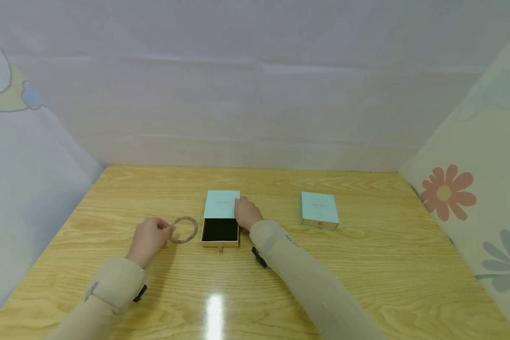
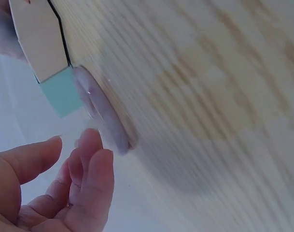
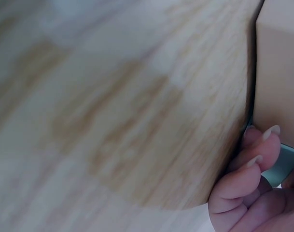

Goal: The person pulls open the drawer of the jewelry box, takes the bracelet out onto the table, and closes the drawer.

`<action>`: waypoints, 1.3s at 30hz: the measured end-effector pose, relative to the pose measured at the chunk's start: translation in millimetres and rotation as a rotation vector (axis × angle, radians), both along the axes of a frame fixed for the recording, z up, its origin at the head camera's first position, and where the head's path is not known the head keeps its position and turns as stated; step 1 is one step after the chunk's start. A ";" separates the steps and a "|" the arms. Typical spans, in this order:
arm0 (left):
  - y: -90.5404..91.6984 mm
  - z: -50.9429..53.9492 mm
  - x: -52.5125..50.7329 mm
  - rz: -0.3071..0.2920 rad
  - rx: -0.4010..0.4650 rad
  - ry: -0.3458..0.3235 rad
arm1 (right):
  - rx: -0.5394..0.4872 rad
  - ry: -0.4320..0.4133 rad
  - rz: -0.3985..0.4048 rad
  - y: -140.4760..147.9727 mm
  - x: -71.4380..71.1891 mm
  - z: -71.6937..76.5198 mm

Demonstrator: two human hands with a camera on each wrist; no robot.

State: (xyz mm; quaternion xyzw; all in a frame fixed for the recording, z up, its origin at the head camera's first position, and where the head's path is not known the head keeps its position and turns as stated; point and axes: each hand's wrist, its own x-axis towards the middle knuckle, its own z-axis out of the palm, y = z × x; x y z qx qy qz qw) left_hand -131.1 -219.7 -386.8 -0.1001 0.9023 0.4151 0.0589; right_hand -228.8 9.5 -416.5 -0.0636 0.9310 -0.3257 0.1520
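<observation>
A pale purplish bangle (image 1: 184, 218) lies flat on the wooden table, left of a pale mint drawer box (image 1: 222, 203). The box's drawer is slid out towards me and shows a black lining (image 1: 220, 230). My left hand (image 1: 150, 236) is at the bangle's left side. In the left wrist view its thumb (image 2: 45, 155) and fingers stand apart, close to the bangle (image 2: 105, 116) and not around it. My right hand (image 1: 247, 213) holds the mint sleeve at its right side. Curled fingers (image 3: 241, 181) lie against the box there; the thumb is mostly hidden.
A second mint box (image 1: 318, 209), its drawer pushed in, sits to the right on the wooden table (image 1: 365, 269). A pale wall sheet (image 1: 255, 94) rises behind the table's back edge. Side panels with printed flowers (image 1: 448, 192) and cartoon shapes stand left and right.
</observation>
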 end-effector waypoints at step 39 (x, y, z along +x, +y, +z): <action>32.8 6.2 22.5 -0.067 0.056 0.051 | 0.022 0.008 -0.009 -0.6 -0.5 -1.2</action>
